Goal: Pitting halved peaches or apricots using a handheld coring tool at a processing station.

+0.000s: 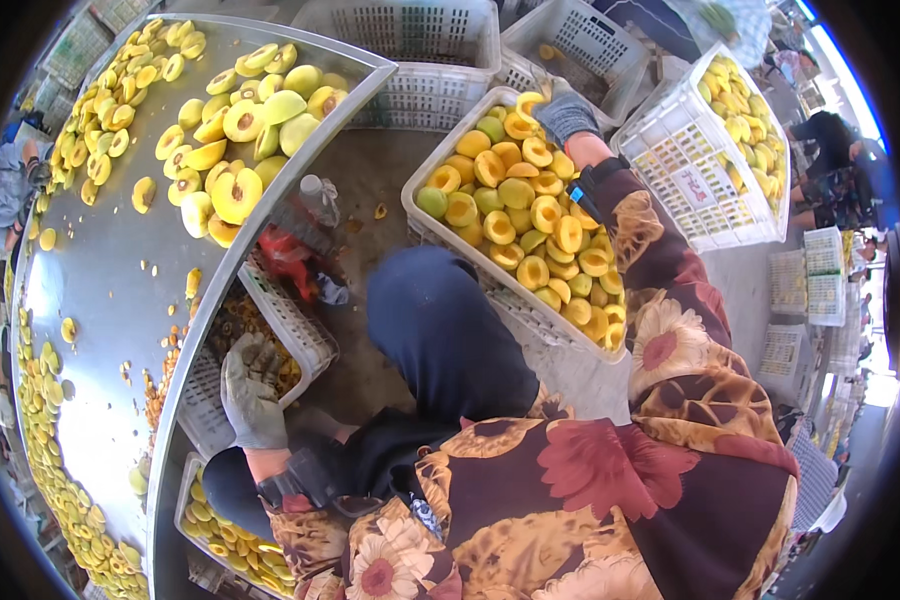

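My right hand (568, 116), in a grey knitted glove, is at the far end of a white plastic crate (412, 187). A halved yellow stone fruit (529, 106) is at its fingertips. The crate is full of yellow and greenish fruit halves (517, 193), many with the pit hollow facing up. My left hand (251, 390), in a pale, stained glove, hangs beside the metal table's edge. It is above a lower white crate (292, 330) of brownish-yellow scraps. Its fingers are curled, and whether they hold anything is hidden.
The metal table (97, 255) carries heaps of fruit halves (240, 127) and scattered pits (166, 360). Other crates stand behind (420, 90) and to the right (675, 157). Another fruit crate (232, 544) is under the table. A bottle (319, 196) lies near my knee. Other people are around.
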Action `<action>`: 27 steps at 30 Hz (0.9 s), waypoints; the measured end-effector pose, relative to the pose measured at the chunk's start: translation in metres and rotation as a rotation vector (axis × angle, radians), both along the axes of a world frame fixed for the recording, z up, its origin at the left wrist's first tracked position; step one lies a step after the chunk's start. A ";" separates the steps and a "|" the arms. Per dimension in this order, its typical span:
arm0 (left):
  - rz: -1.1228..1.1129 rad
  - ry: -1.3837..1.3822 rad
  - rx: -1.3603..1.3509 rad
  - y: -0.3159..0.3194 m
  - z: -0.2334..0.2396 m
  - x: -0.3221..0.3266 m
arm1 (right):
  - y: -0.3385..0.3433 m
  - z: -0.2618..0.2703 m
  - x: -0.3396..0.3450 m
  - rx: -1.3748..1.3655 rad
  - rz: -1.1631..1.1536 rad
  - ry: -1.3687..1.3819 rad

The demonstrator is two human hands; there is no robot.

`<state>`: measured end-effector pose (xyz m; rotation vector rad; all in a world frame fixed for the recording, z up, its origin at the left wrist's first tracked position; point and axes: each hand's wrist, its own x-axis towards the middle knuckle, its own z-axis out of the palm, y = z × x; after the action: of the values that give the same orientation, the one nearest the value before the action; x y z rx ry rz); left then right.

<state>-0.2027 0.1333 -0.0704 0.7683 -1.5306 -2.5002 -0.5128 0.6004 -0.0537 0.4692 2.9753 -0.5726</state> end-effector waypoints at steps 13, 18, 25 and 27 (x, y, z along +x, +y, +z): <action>0.044 -0.256 0.006 -0.018 -0.049 0.000 | 0.014 -0.126 -0.078 0.486 0.235 0.281; 0.085 -0.234 0.049 -0.011 -0.052 -0.005 | 0.017 -0.139 -0.087 0.395 0.334 0.241; 0.055 -0.282 0.045 0.005 -0.056 -0.013 | 0.032 -0.100 -0.102 0.268 0.217 -0.186; -0.009 -0.298 0.047 0.007 -0.053 -0.012 | 0.031 -0.105 -0.101 0.246 0.170 -0.126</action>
<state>-0.2150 0.1400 -0.1232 1.1891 -1.5647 -2.5267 -0.6134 0.6316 -0.1583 0.2522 2.9362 -0.1558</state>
